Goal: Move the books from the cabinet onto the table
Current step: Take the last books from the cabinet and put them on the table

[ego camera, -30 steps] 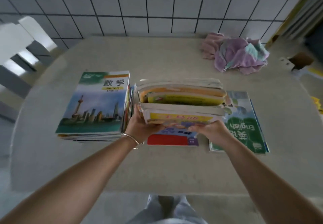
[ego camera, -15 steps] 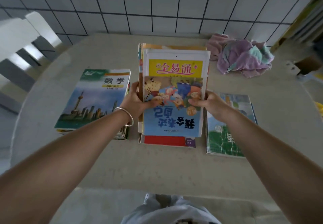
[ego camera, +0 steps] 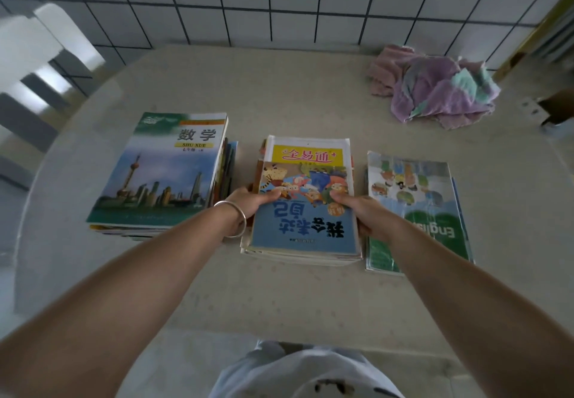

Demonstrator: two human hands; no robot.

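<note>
A person's left hand point(ego camera: 248, 200) and right hand point(ego camera: 360, 211) are gripping the middle stack of books point(ego camera: 302, 211) from either side, apparently steadying it flat on the table point(ego camera: 279, 298) between the maths pile point(ego camera: 164, 171) and the English book point(ego camera: 416, 211).

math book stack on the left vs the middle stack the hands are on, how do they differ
The math book stack shows a city skyline cover and lies untouched; the middle stack shows a blue cartoon cover and is gripped by the left hand and right hand. The math stack's title reads upright to the camera; the middle stack's blue cover is upside down. Both lie flat on the table.
</note>
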